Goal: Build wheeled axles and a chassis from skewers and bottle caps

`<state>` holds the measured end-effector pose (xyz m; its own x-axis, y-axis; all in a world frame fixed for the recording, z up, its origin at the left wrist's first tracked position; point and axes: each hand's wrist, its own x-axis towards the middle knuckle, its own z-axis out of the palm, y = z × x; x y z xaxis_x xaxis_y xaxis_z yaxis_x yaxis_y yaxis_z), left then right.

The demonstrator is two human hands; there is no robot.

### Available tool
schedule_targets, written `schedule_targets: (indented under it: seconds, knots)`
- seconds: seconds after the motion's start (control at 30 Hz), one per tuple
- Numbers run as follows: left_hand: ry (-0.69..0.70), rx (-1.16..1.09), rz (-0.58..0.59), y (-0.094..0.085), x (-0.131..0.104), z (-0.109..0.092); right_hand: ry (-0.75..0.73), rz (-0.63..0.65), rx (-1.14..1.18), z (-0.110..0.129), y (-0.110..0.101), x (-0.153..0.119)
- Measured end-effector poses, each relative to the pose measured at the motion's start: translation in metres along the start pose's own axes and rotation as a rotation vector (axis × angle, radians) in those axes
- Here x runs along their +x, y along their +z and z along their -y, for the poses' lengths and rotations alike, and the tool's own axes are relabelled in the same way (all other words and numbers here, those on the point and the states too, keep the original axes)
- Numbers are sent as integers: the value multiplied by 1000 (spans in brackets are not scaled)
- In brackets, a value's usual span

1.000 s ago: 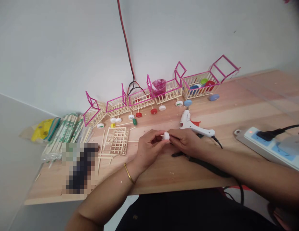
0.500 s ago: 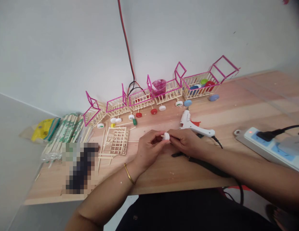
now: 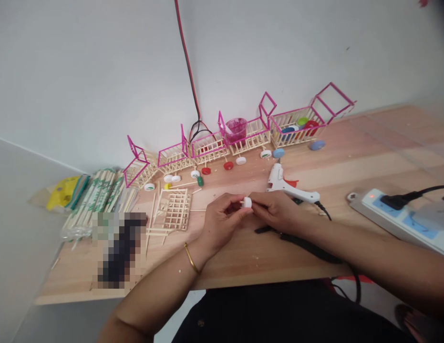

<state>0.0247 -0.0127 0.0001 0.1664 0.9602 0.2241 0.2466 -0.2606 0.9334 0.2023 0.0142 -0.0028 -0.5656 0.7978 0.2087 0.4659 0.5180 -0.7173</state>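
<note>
My left hand (image 3: pixel 222 221) pinches a white bottle cap (image 3: pixel 247 202) between thumb and fingers, above the middle of the table. A short bit of thin wooden stick shows at the cap's left side. My right hand (image 3: pixel 275 209) is closed, its fingertips pressed together against the cap's right side; what they grip is hidden. Just beyond the right hand lies a white glue gun (image 3: pixel 277 177) with an orange trigger. Left of my left hand is a small grid frame of wooden sticks (image 3: pixel 177 209), with loose sticks around it.
Along the wall stand several stick carts with pink rims (image 3: pixel 296 128) and bottle-cap wheels. One holds a pink cup (image 3: pixel 236 129). A power strip (image 3: pixel 404 214) is at right; bagged sticks (image 3: pixel 100 195) and a blurred-out dark object (image 3: pixel 119 252) are at left. A black cable runs under my right forearm.
</note>
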Motion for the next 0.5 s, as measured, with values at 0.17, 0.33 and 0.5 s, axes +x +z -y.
schedule_targets:
  seconds: [0.17,0.33,0.5]
  knots:
    - [-3,-15,-9,0,0,1,-4,-4,-11,1,0,1]
    - [12,-2,-9,0,0,1,-7,-5,-5,1,0,1]
    - [22,1,-5,-1,0,1,0,-6,-18,1,1,1]
